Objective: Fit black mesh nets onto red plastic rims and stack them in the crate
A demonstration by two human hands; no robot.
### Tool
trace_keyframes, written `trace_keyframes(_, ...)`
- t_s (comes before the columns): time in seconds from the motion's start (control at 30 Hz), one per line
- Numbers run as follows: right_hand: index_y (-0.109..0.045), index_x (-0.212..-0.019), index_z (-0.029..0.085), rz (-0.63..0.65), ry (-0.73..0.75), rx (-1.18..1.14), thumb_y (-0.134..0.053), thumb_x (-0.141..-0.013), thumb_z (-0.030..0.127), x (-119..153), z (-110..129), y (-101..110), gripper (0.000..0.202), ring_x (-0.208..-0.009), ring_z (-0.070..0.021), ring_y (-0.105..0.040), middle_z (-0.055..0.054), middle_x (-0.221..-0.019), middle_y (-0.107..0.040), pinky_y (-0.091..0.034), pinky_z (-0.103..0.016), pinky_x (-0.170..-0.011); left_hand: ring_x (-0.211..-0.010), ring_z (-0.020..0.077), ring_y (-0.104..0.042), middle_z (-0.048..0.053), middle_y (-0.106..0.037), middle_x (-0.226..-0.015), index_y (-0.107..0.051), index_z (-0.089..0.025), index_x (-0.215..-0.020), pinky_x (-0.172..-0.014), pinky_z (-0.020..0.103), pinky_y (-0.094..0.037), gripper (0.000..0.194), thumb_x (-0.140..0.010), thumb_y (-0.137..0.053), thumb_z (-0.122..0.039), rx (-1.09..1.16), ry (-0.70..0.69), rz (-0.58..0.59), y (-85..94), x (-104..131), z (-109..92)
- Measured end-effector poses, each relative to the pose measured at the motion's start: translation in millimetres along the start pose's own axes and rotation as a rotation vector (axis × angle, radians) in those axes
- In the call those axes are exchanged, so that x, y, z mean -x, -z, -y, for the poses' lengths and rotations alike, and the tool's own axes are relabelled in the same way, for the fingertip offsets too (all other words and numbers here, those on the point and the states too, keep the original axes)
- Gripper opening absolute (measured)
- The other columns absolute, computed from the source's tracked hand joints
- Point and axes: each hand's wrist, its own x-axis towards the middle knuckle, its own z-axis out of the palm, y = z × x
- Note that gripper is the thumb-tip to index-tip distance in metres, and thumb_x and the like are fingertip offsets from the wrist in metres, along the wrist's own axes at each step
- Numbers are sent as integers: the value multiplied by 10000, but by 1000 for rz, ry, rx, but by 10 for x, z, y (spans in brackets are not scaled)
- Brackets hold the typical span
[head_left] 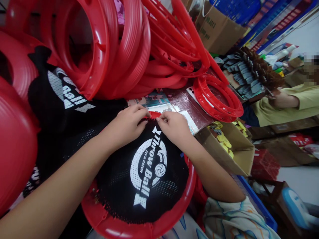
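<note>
Nearest the camera, the left forearm reaches up from the lower left corner, beside stacked glossy red rings and a loose black cloth whose white print shows "Ball". At its end, the left hand has its grip closed, finger and thumb pinching the far edge of a black mesh. That mesh lies across a red ring at lower centre and carries white lettering, "Throw Ball", with a ball emblem and a smaller line that seems to read "FLY N CATCH". Just beside, the right hand likewise pinches the mesh edge at the rim. Beyond the hands, printed sheets and small red rings rest on the dark surface. Farther right, a closed carton bears marking only partly legible, ending in "013", with a blue basket above it. An open carton holds yellow pieces; past it is a person in a yellow top.
</note>
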Motion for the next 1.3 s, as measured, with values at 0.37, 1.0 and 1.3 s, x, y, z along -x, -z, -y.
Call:
trace_keyframes(0.37,-688,-762,167,7,-36,-35,-551,-856,253,-35,-27,8,187,-590,-119,-495,-19,-663,-636,-307,-251,-581,-1133,295,-563,138,-575,-1206,-671,-172,-1092,-964,496,-467,303,-894,-443,-206,-58,-32,-21,-34,31,-29)
trace_keyframes(1.0,-689,-817,169,37,13,171,-497,-913,325,124,40,88,265,-689,-176,-580,-60,-736,-682,-321,-285,-603,-1148,346,-551,152,-535,-1299,-632,-232,-1172,-912,546,-475,336,-906,-427,-235,-193,4,44,-60,21,-30)
trace_keyframes(1.3,-709,-871,149,231,99,275,-538,-904,417,298,153,37,320,-742,-235,-634,-123,-835,-717,-366,-316,-607,-1175,302,-579,124,-591,-1318,-478,-223,-1319,-978,453,-469,482,-839,-496,-251,-170,48,197,284,53,161)
